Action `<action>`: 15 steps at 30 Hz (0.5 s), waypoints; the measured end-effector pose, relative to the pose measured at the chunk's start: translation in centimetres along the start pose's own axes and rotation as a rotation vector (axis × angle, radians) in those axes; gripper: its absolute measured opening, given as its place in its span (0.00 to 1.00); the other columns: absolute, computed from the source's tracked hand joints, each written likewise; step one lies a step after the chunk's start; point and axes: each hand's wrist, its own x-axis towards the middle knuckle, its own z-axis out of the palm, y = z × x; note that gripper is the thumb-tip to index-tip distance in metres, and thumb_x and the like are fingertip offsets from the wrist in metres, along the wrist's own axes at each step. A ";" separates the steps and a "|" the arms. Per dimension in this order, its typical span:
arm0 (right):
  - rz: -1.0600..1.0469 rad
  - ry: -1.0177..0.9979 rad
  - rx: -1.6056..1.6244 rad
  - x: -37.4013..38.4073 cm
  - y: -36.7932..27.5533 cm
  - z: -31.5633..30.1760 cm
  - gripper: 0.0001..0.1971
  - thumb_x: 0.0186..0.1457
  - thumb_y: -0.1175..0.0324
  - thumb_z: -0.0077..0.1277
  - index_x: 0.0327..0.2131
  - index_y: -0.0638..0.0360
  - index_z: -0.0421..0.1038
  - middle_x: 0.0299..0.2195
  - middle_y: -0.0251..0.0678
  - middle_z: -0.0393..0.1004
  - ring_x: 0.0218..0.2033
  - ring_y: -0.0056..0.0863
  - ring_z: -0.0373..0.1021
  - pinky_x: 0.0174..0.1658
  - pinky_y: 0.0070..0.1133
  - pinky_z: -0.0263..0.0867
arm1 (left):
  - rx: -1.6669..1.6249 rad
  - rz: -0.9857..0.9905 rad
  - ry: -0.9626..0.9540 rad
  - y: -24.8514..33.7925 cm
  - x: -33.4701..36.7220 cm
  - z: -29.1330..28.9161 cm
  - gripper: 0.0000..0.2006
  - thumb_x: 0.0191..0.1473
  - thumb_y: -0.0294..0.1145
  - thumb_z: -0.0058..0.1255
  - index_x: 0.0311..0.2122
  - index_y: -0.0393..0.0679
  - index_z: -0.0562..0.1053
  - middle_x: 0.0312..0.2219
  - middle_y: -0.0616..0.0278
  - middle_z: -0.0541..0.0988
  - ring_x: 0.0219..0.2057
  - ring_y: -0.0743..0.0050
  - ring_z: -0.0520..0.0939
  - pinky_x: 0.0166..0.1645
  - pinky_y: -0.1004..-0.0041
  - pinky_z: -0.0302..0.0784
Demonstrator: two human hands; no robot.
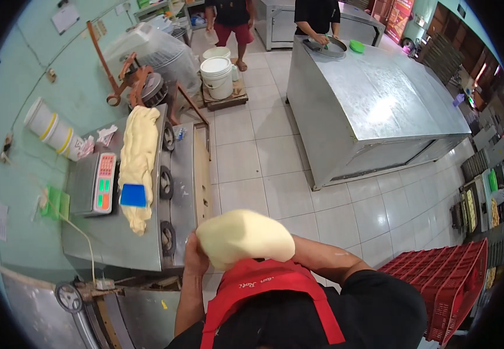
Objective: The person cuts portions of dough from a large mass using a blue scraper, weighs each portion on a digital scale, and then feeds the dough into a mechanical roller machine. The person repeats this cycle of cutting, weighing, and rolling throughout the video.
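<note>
A large, smooth, pale yellow slab of dough (245, 237) is held up in front of my red apron (263, 285). My left hand (195, 256) grips its left edge, fingers partly hidden behind it. From the right, my right forearm (327, 256) reaches to the dough's other end; the hand itself is covered by the dough. On the metal table to the left lies a long, lumpy strip of dough (137, 151), with a blue scraper (133, 195) resting on its near part.
Beside the strip stands a digital scale (98, 183) on the metal table (118, 244). A rusty-framed machine (141, 87) and white buckets (217, 77) are farther off. Right are a big metal worktable (374, 93) and red crates (438, 279). Two people stand at the back, one handling a round pan (329, 49).
</note>
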 end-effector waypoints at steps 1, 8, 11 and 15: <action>-0.223 0.064 -0.389 1.7 -1.9 -1.3 0.29 0.65 0.63 0.61 0.66 0.56 0.66 0.63 0.36 0.73 0.64 0.31 0.69 0.67 0.33 0.64 | 0.043 0.039 0.036 1.0 1.5 0.3 0.30 0.71 0.52 0.46 0.67 0.41 0.67 0.59 0.59 0.76 0.57 0.62 0.78 0.63 0.57 0.72; -0.265 1.390 -1.404 6.2 -20.5 -32.5 0.23 0.61 0.62 0.59 0.58 0.58 0.73 0.56 0.47 0.78 0.56 0.46 0.75 0.57 0.40 0.72 | 0.375 0.055 0.317 8.9 8.4 0.6 0.28 0.70 0.51 0.48 0.69 0.49 0.64 0.58 0.62 0.74 0.52 0.66 0.76 0.55 0.59 0.74; 0.199 1.718 -1.677 2.3 -29.2 -45.0 0.22 0.59 0.62 0.58 0.55 0.59 0.76 0.53 0.52 0.80 0.52 0.52 0.78 0.52 0.43 0.76 | 0.382 0.106 0.345 7.8 11.3 0.7 0.25 0.70 0.48 0.50 0.66 0.50 0.67 0.53 0.65 0.77 0.48 0.69 0.78 0.51 0.62 0.75; 0.895 1.455 -1.594 0.0 -24.6 -53.4 0.17 0.56 0.66 0.54 0.48 0.60 0.79 0.47 0.56 0.82 0.51 0.55 0.78 0.51 0.45 0.76 | 0.189 0.092 0.490 3.5 12.8 1.1 0.20 0.70 0.46 0.51 0.61 0.49 0.71 0.48 0.65 0.79 0.45 0.72 0.79 0.47 0.66 0.78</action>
